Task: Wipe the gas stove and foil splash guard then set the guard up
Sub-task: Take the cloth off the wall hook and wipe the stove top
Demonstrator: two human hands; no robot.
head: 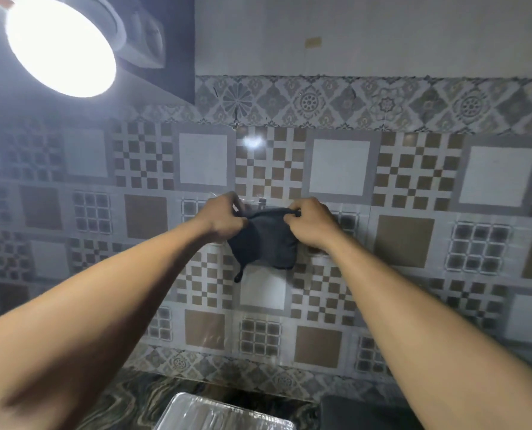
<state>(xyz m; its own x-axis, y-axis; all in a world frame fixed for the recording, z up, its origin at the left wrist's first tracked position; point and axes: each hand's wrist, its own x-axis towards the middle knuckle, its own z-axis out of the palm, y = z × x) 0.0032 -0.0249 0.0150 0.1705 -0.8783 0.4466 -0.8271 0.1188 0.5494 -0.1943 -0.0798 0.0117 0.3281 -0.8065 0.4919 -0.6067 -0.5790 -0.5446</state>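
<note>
A dark grey cloth [263, 243] is held up flat against the patterned tile wall, with a small loop dangling from its lower left corner. My left hand [224, 217] pinches the cloth's upper left edge and my right hand [311, 223] pinches its upper right edge. A small hook or peg [261, 200] shows on the wall just above the cloth, between my hands. The silver foil splash guard [224, 412] lies at the bottom edge of the view on the marbled counter. The gas stove is only a dark shape [360, 412] at the bottom right.
The tiled backsplash [339, 166] fills most of the view. A bright round lamp [60, 45] glares at the top left under a dark cabinet. The dark marbled counter [128, 398] runs along the bottom.
</note>
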